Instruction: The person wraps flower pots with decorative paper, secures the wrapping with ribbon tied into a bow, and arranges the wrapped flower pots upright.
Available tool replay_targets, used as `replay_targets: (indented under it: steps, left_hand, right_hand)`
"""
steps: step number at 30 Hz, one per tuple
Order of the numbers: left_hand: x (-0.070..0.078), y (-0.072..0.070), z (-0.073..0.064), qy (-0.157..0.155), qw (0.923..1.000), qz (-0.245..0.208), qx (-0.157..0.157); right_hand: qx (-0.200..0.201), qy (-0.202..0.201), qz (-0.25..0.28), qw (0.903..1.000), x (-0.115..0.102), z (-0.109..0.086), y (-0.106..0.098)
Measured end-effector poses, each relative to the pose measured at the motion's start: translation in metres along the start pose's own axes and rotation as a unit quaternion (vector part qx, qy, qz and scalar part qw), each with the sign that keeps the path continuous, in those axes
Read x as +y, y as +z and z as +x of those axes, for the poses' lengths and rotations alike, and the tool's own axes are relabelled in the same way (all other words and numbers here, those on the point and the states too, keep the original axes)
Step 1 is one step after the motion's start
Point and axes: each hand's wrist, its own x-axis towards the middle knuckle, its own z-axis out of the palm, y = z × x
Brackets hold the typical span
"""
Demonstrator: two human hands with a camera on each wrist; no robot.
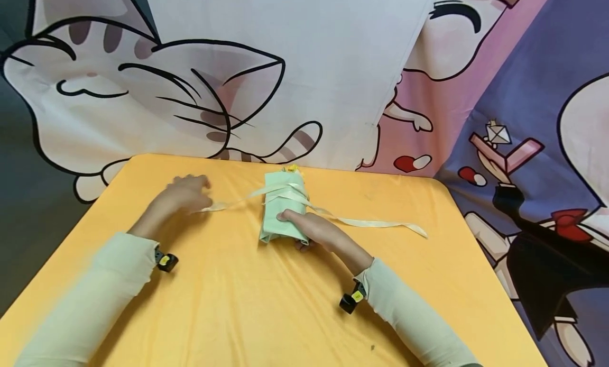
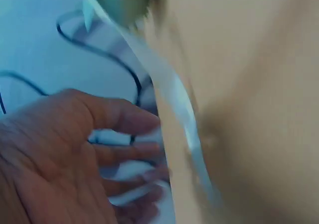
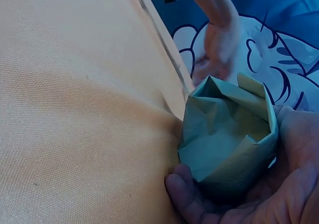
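A mint-green paper-wrapped bundle (image 1: 284, 224) lies on the yellow-covered table, a bit of yellow (image 1: 291, 168) showing at its far end. My right hand (image 1: 320, 230) grips its near end, thumb on top and fingers curled beneath. The right wrist view shows the folded paper end (image 3: 227, 129) against the palm. A pale ribbon (image 1: 376, 222) crosses the bundle's middle, with one tail trailing right and the other running left. Near the left tail hovers my left hand (image 1: 183, 195), fingers loosely bent. In the left wrist view, the ribbon (image 2: 172, 92) passes beyond the left fingertips.
The yellow cloth (image 1: 228, 303) covers the table. Behind it hangs a white curtain with a cartoon cat (image 1: 90, 102). A blue and pink cartoon cloth (image 1: 518, 92) borders the right side. Each wrist carries a small black camera (image 1: 349, 302).
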Motion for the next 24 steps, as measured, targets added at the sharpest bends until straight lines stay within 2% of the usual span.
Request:
replay_targets:
  steps: [2,4,7,9,13,18,24]
  left_hand:
    - [0.019,0.012,0.009,0.046,0.9983,-0.032,0.019]
    - [0.035,0.025,0.018,0.09,0.9928,-0.074,0.029]
    - [0.046,0.042,0.026,0.121,0.9852,-0.114,0.042]
    - [0.048,0.047,0.027,0.12,0.9848,-0.113,0.056]
    - [0.04,0.05,0.024,0.098,0.9872,-0.104,0.072]
    - [0.029,0.048,0.019,0.081,0.9897,-0.103,0.058]
    - [0.027,0.045,0.016,0.071,0.9929,-0.077,0.056]
  right_hand:
    - [0.0,-0.001,0.001,1.0,0.001,0.0,-0.001]
    - [-0.002,0.0,0.004,1.0,0.002,0.001,-0.001]
    - [-0.002,0.005,0.003,1.0,0.003,0.001,0.001]
    - [-0.002,0.005,0.002,1.0,0.003,0.002,0.002]
    - [-0.005,0.003,-0.002,1.0,0.002,0.002,0.003]
    - [-0.006,-0.002,-0.009,0.9999,-0.001,0.0,0.001]
    - [-0.003,0.003,-0.015,0.9999,-0.003,0.001,0.0]
